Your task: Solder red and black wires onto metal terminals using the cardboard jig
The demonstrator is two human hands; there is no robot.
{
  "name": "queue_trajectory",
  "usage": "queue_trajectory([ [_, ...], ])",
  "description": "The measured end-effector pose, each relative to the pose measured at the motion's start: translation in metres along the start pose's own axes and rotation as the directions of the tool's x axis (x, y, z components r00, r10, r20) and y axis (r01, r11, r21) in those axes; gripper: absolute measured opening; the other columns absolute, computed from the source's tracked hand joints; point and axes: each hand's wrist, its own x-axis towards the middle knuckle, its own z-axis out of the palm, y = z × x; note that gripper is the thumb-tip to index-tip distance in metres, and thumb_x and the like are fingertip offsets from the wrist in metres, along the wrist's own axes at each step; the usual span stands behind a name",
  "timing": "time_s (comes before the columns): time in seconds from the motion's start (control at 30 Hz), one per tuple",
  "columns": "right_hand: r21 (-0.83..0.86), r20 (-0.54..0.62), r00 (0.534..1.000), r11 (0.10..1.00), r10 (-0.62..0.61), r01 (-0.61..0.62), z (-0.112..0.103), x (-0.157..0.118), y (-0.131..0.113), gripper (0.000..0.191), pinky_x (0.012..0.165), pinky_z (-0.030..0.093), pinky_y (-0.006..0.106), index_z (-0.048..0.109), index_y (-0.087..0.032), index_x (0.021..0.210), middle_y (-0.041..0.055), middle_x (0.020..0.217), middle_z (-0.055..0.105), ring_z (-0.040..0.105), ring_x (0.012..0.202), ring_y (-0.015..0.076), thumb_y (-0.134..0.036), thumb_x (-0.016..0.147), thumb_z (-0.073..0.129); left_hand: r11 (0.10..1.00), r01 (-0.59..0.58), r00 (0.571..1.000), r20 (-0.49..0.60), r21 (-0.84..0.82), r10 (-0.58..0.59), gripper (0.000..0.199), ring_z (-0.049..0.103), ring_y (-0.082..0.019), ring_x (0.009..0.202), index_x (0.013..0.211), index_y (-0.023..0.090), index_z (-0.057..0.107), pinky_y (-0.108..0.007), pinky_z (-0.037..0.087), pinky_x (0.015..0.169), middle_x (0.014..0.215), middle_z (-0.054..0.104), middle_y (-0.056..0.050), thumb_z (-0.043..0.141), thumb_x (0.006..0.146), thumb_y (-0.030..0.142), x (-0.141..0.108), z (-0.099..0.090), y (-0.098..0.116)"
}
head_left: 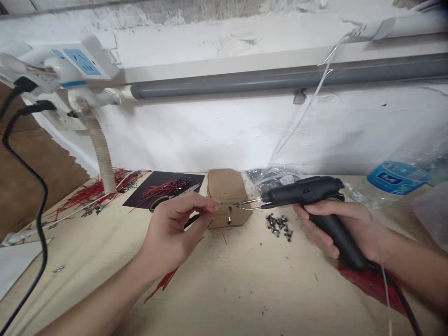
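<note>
Between thumb and fingertips, my left hand (pixel 180 224) pinches a thin red wire (pixel 220 226), its lower end pointing down toward the table. My right hand (pixel 353 224) is wrapped round the grip of a black pistol-shaped soldering gun (pixel 304 191). The gun's metal tip points left, over a piece of brown cardboard (pixel 227 182) and close to my left fingertips. On the cardboard sits one small black-and-silver component (pixel 229 220). More loose small components (pixel 279 226) lie in a pile under the gun. Further red wires (pixel 164 282) lie beneath my left hand.
A black sheet (pixel 140 191) carries red wires with dark ends; scissors lie partly hidden near it. Behind are a red wire heap (pixel 94 193), a bag of components (pixel 273 177) and a plastic bottle (pixel 395 179). Black cords hang at left from a power socket (pixel 82 60).
</note>
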Motion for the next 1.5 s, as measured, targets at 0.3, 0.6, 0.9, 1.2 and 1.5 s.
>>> queue_trajectory([
  [0.3, -0.007, -0.009, 1.000, 1.000, 0.009, -0.010, 0.005, -0.001, -0.002, 0.028, 0.035, 0.039, 0.020, 0.070, -0.019, 0.078, 0.0021, 0.045, 0.060, 0.052, 0.036, 0.0133, -0.045, 0.087, 0.070, 0.927, -0.280, 0.958, 0.010, 0.250, 0.287, 0.021, 0.073, -0.012, 0.078, 0.108, 0.021, 0.076, -0.023, 0.058, 0.070, 0.092, 0.079, -0.002, 0.071, 0.094, 0.007, -0.007, 0.008, -0.017],
  [0.6, -0.007, -0.014, 1.000, 1.000, -0.007, 0.007, 0.011, -0.003, -0.006, 0.026, 0.034, 0.041, 0.019, 0.072, -0.018, 0.077, 0.0010, 0.044, 0.059, 0.049, 0.035, 0.0117, -0.042, 0.086, 0.071, 0.921, -0.271, 0.960, 0.002, 0.279, 0.281, 0.019, 0.073, -0.012, 0.077, 0.108, 0.020, 0.075, -0.021, 0.056, 0.067, 0.090, 0.079, -0.002, 0.068, 0.096, 0.007, -0.008, 0.010, -0.014],
  [0.9, 0.004, -0.015, 1.000, 1.000, -0.013, 0.013, 0.009, -0.001, -0.005, 0.026, 0.033, 0.040, 0.020, 0.071, -0.019, 0.075, 0.0010, 0.043, 0.058, 0.049, 0.035, 0.0128, -0.043, 0.085, 0.072, 0.935, -0.214, 0.968, -0.064, 0.283, 0.241, 0.017, 0.072, -0.010, 0.078, 0.106, 0.021, 0.076, -0.021, 0.055, 0.070, 0.090, 0.080, 0.000, 0.069, 0.096, 0.009, -0.010, 0.010, -0.014],
  [1.2, 0.024, -0.011, 1.000, 1.000, 0.014, -0.014, 0.005, 0.000, -0.004, 0.027, 0.035, 0.040, 0.020, 0.070, -0.019, 0.076, 0.0016, 0.045, 0.058, 0.047, 0.036, 0.0117, -0.044, 0.087, 0.070, 0.939, -0.236, 0.963, -0.067, 0.252, 0.260, 0.018, 0.070, -0.011, 0.071, 0.106, 0.022, 0.075, -0.022, 0.053, 0.063, 0.085, 0.078, 0.000, 0.067, 0.096, 0.009, -0.010, 0.012, -0.005],
  [1.5, 0.021, 0.003, 1.000, 1.000, 0.021, -0.021, 0.000, 0.001, 0.003, 0.029, 0.034, 0.040, 0.020, 0.070, -0.020, 0.076, -0.0005, 0.044, 0.057, 0.048, 0.035, 0.0116, -0.047, 0.087, 0.070, 0.936, -0.241, 0.961, -0.073, 0.258, 0.268, 0.018, 0.068, -0.010, 0.071, 0.107, 0.020, 0.074, -0.021, 0.051, 0.063, 0.082, 0.075, 0.001, 0.066, 0.097, 0.007, -0.011, 0.012, -0.004],
])
